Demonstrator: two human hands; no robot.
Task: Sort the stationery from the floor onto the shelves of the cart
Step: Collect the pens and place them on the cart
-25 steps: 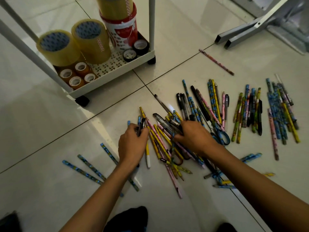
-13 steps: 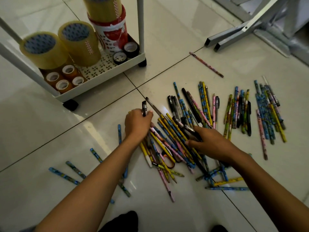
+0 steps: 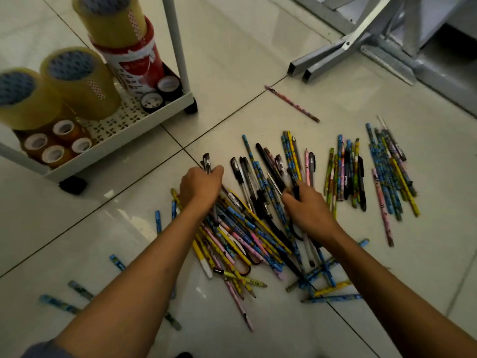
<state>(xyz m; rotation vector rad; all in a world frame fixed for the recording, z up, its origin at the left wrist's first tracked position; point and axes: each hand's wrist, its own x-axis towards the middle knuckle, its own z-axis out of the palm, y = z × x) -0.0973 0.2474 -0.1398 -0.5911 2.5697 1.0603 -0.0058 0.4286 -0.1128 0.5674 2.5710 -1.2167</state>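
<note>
A heap of patterned pencils and pens (image 3: 247,236) lies on the tiled floor in front of me. My left hand (image 3: 200,186) is closed around a small bunch of black pens (image 3: 206,161) whose tips stick out above the fist, at the heap's left edge. My right hand (image 3: 307,208) rests on the heap's right part, fingers closed on a black pen (image 3: 294,182). Sorted groups lie further right: a mixed row (image 3: 346,174) and a mostly blue row (image 3: 389,171). The white cart (image 3: 154,117) stands at upper left, its bottom shelf holding tape rolls (image 3: 80,81).
A single pink pencil (image 3: 291,103) lies apart near the top. Stray blue pencils (image 3: 59,303) lie at lower left. Grey metal frame legs (image 3: 335,58) cross the floor at upper right. A red-and-white canister (image 3: 134,63) stands on the cart shelf.
My left hand rose from the heap's lower left to its upper left edge, holding black pens. My right hand shifted right and closed on a black pen. The view tilted closer.
</note>
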